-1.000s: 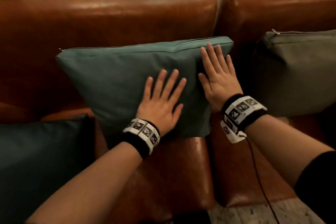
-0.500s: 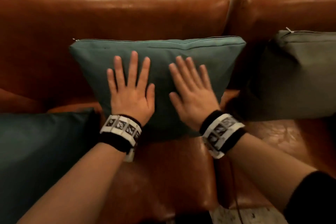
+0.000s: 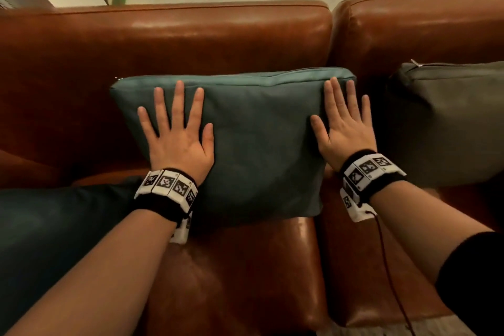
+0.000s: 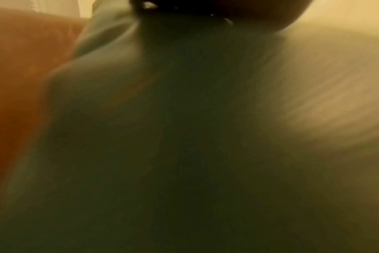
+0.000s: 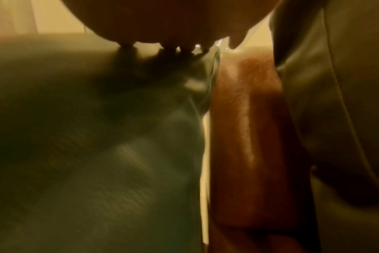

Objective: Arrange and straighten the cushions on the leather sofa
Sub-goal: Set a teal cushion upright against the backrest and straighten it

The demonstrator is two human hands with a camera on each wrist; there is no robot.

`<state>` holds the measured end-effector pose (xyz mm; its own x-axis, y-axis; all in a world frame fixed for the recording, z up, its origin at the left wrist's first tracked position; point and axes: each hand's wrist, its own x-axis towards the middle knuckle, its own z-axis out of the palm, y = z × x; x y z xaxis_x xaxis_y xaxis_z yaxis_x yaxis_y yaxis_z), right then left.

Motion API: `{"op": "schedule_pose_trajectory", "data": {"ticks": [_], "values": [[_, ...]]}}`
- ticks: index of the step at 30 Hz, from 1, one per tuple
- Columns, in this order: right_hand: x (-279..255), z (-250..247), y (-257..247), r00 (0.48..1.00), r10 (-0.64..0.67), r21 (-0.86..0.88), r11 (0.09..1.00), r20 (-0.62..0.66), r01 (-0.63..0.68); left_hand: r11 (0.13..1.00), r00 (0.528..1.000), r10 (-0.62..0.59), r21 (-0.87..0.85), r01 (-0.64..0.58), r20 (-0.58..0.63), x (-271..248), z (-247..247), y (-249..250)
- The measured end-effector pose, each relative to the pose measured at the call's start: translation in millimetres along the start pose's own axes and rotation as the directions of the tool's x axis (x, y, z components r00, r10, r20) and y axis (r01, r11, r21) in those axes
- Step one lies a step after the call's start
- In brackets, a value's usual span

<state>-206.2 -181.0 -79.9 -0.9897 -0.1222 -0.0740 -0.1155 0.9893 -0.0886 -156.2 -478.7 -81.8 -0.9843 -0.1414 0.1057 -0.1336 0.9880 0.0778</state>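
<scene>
Both hands lie flat on the teal cushion [image 3: 259, 144] leaning against the leather sofa [image 3: 191, 41]: left hand [image 3: 178, 142] fingers spread, right hand [image 3: 345, 131] fingers nearly together.

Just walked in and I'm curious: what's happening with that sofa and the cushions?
A person is tidying a brown leather sofa. The left hand and the right hand press flat on a teal cushion leaning against the backrest. A grey-green cushion stands to its right, and a dark cushion lies to its left.
</scene>
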Motion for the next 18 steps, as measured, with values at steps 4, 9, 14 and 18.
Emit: {"op": "schedule_pose_trajectory", "data": {"ticks": [4,9,14,18], "values": [[-15.4,-2.5,-39.0,0.985,-0.15,0.071,0.985,-0.088,0.156,0.967,0.967,0.252,-0.021,-0.253,-0.048,-15.9,-7.0,55.2],[2.5,15.1,-31.8,0.98,-0.2,-0.023,0.979,0.014,0.2,0.938,0.938,0.342,0.041,-0.345,0.062,9.8,8.2,45.3],[5.5,2.6,-4.8,0.987,-0.143,-0.004,0.99,0.071,0.144,0.99,0.99,-0.142,-0.013,0.142,-0.025,8.1,-1.9,-45.0],[-1.5,-20.0,-39.1,0.971,-0.239,0.031,0.97,-0.015,0.239,0.909,0.926,-0.376,-0.212,0.359,-0.047,-42.2,4.8,-31.2]]}}
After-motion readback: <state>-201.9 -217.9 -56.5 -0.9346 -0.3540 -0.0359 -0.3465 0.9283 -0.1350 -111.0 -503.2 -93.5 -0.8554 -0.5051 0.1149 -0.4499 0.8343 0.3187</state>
